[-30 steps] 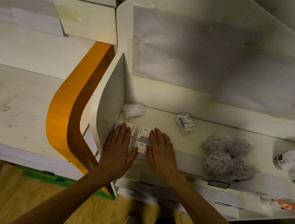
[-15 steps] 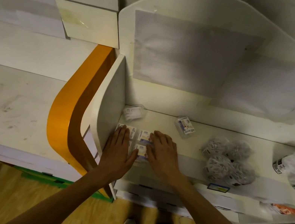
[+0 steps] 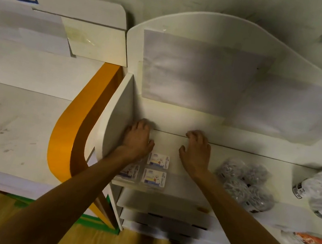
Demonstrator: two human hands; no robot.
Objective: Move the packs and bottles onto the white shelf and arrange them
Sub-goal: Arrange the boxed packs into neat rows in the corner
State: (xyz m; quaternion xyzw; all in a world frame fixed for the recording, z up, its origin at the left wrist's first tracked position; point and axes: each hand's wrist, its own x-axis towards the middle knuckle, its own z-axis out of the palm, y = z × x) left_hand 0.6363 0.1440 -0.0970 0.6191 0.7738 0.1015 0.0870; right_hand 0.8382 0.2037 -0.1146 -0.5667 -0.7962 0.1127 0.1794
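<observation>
Your hands have left the small packs at the front corner of the white shelf [image 3: 165, 189] and gone to its back edge. The left hand [image 3: 137, 138] now covers the spot where a clear pack lay; the right hand [image 3: 196, 149] covers the other. Fingers are curled, but you cannot tell what they clamp. The squared packs [image 3: 156, 169] sit near the side wall [image 3: 117, 114], so that group looks finished. The mesh bundles [image 3: 242, 181] remain untouched.

packs [image 3: 157, 160]: 3 seen | grey bundles [image 3: 244, 182]: maybe 4
</observation>
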